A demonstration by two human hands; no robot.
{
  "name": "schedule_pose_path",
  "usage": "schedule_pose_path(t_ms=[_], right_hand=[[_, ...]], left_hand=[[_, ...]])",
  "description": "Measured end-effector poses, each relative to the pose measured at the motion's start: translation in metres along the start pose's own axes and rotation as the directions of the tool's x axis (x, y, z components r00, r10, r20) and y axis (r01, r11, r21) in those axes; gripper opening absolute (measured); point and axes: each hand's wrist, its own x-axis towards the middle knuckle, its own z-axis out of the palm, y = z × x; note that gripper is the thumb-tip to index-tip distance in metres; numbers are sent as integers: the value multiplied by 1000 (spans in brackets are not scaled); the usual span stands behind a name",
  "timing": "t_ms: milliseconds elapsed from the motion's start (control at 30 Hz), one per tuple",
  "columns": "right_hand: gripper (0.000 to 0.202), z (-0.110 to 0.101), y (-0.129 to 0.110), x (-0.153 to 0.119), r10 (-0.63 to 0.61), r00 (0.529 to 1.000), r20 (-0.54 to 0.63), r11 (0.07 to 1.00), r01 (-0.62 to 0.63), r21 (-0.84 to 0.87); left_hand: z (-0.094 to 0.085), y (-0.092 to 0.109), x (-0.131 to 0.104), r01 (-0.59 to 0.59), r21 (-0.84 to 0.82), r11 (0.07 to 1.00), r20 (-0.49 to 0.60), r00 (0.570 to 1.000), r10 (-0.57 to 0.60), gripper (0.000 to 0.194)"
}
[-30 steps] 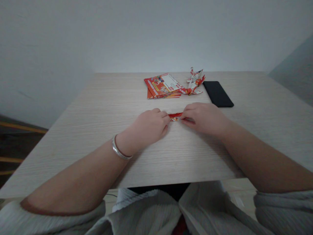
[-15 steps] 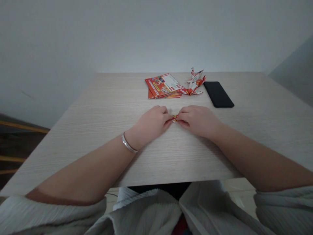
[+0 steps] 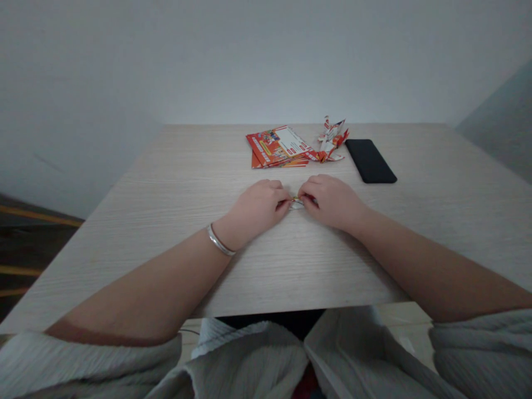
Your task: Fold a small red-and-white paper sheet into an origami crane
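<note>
Between my fingertips is a small folded paper piece, white with some yellow and red showing, mostly hidden by the fingers. My left hand pinches its left side. On the right side, my right hand pinches it too, thumb and fingers pressed together. Both hands rest low over the wooden table. Behind them lies a stack of red and white printed paper sheets. Folded paper figures in the same print lie against the stack's right side.
A black phone lies flat at the right of the paper figures. The table's back edge meets a pale wall. Its front edge runs close to my lap. A dark rack with yellow bars is at far left.
My right hand has shifted slightly up and its fingers have changed their pinch. The small paper now shows more white and less red.
</note>
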Motion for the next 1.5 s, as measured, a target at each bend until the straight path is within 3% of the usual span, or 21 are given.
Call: schedule_pose_path(t_ms=[333, 1033, 1500], right_hand=[[15, 9, 5, 4, 186, 982, -46, 949, -167, 266], [11, 21, 20, 9, 29, 987, -159, 954, 20, 300], [7, 11, 10, 0, -24, 994, -111, 979, 45, 197]], left_hand=[[4, 0, 4, 94, -62, 994, -27, 995, -96, 25], [6, -6, 2, 128, -163, 978, -58, 989, -139, 23], [9, -7, 0, -34, -157, 987, -135, 991, 13, 12]])
